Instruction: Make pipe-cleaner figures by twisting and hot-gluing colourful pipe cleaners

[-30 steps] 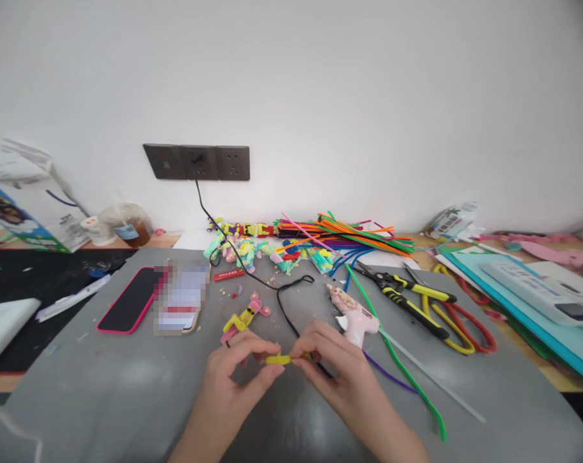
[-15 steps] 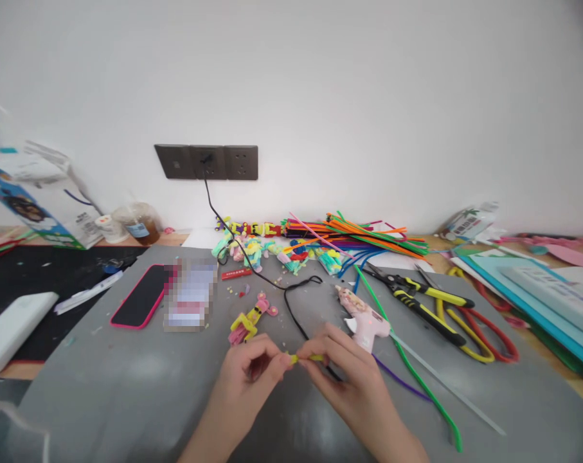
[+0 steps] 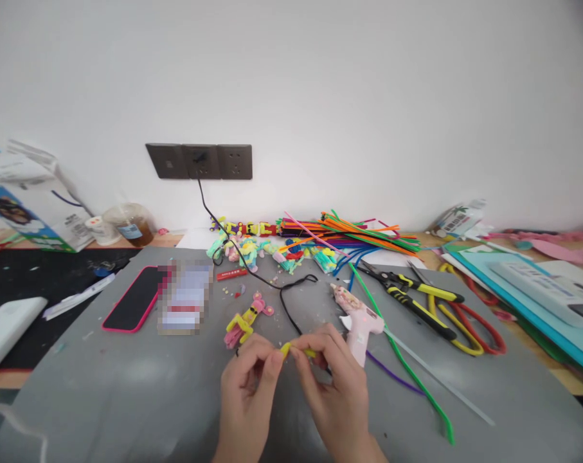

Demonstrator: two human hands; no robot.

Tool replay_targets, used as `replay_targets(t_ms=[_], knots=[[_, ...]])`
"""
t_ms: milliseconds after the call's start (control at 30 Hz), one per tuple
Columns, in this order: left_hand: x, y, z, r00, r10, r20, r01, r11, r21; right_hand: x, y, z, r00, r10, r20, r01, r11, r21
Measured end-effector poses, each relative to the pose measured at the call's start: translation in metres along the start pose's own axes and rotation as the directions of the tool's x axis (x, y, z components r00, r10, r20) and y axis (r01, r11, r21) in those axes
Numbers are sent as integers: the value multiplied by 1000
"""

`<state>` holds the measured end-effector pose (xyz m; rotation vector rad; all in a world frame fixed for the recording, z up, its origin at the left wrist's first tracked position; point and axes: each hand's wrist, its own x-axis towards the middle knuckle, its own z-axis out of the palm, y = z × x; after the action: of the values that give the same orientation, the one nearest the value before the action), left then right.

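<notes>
Gray counter [image 3: 141, 399], white wall [image 3: 368, 109] behind. Yellow piece [image 3: 285, 350] is above the counter's near middle, pinched by left hand [image 3: 250, 389] and right hand [image 3: 334, 389], set close together. Pink-and-yellow figure [image 3: 247, 320] lies just beyond left hand; pink glue gun [image 3: 362, 323] near right hand.

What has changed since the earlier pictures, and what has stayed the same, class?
The left hand has turned, its thumb pointing more upward; the short yellow fuzzy strip, roughly level a second ago, now slants up toward the right hand. Both hands keep their pinch on it. The pink plastic glue gun and pink-and-yellow fuzzy figure lie where they were.
</notes>
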<state>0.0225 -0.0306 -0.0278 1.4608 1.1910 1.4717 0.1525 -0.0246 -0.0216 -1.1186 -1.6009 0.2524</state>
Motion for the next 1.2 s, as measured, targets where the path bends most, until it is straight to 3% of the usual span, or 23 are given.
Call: replay_targets(t_ms=[200, 433, 633, 833, 900, 1100, 1200], knots=[[-1, -1, 7, 999, -33, -39, 31, 998, -57, -2, 0, 10, 995, 43, -85, -40, 999, 35], [2, -5, -1, 978, -208, -7, 205, 967, -153, -3, 9, 1, 1000, -6, 15, 3, 987, 162], [11, 4, -22, 930, -251, 268, 278, 958, -67, 7, 17, -16, 995, 16, 95, -43, 956, 291], [21, 7, -29, 799, -328, 505, 394, 919, -28, 13, 24, -28, 958, 22, 284, -132, 917, 375], [22, 7, -27, 766, -352, 537, 422, 907, -6, 13, 23, -28, 949, 19, 316, -138, 923, 359], [20, 9, -24, 789, -373, 489, 370, 923, 106, 12, 14, -30, 901, 62, 429, -177, 956, 235], [20, 10, -26, 797, -370, 478, 317, 929, 191, 9, 10, -33, 840, 162, 518, -273, 951, 145]])
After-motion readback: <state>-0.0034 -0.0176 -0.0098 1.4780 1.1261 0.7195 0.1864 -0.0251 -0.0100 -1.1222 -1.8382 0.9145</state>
